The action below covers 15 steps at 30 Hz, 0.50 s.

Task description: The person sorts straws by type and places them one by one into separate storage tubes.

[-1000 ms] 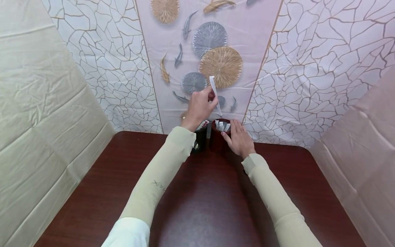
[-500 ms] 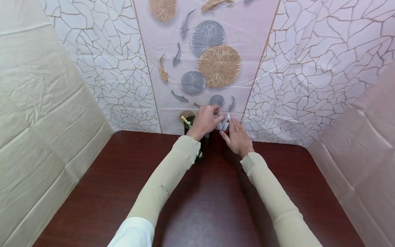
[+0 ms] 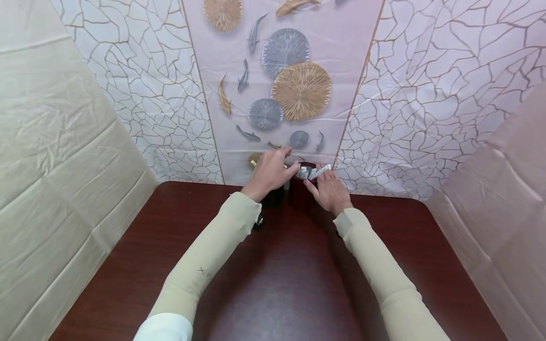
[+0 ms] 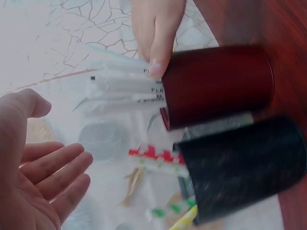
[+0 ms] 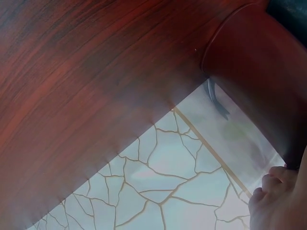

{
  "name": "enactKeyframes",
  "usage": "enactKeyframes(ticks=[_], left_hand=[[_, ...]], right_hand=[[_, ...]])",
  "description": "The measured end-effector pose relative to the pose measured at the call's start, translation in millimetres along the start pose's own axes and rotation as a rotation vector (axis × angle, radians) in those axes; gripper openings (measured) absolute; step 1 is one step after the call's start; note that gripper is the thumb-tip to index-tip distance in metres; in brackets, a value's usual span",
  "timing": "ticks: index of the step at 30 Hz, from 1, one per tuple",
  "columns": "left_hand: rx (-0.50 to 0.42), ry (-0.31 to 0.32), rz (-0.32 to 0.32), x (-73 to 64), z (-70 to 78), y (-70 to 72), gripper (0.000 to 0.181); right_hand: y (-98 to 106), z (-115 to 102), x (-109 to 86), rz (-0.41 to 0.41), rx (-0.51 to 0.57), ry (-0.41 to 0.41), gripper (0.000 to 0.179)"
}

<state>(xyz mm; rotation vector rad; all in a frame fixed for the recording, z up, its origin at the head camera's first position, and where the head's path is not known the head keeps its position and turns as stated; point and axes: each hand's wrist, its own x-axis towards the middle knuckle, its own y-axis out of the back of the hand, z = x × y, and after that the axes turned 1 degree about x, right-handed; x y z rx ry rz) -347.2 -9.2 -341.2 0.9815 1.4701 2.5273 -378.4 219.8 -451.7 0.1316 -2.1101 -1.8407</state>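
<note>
My left hand (image 3: 270,173) hovers over the black cup (image 4: 244,167), thumb and fingers spread and holding nothing. Beside that cup stands a dark red cup (image 4: 220,86), filled with slim white wrapped sticks (image 4: 127,86) bearing dark print. One white stick (image 3: 320,172) leans out to the right, over the fingers of my right hand (image 3: 330,192). That hand rests against the red cup's right side, its fingers stretched out and its thumb at the rim. Patterned paper straws (image 4: 156,155) poke out of the black cup. Only a corner of the right hand shows in the right wrist view.
Both cups stand near the far edge of a dark red-brown table (image 3: 281,274). Close behind rises a patterned wall cloth (image 3: 298,90). Pale fabric panels flank the table, the left panel (image 3: 64,166) and the right panel (image 3: 503,213).
My left hand held a white stick above the cups, lowered it to the red cup and let it go, then drew back left. The right hand has stayed at the red cup.
</note>
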Motion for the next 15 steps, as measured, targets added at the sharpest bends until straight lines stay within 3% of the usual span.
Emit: enactKeyframes(ticks=[9, 15], left_hand=[[0.19, -0.072, -0.072, -22.8, -4.3, 31.2, 0.055], [0.205, -0.108, -0.04, -43.7, -22.9, 39.3, 0.052]], right_hand=[[8, 8, 0.0, -0.027, 0.081, -0.014, 0.092], [23, 13, -9.6, -0.04, 0.103, -0.056, 0.099]])
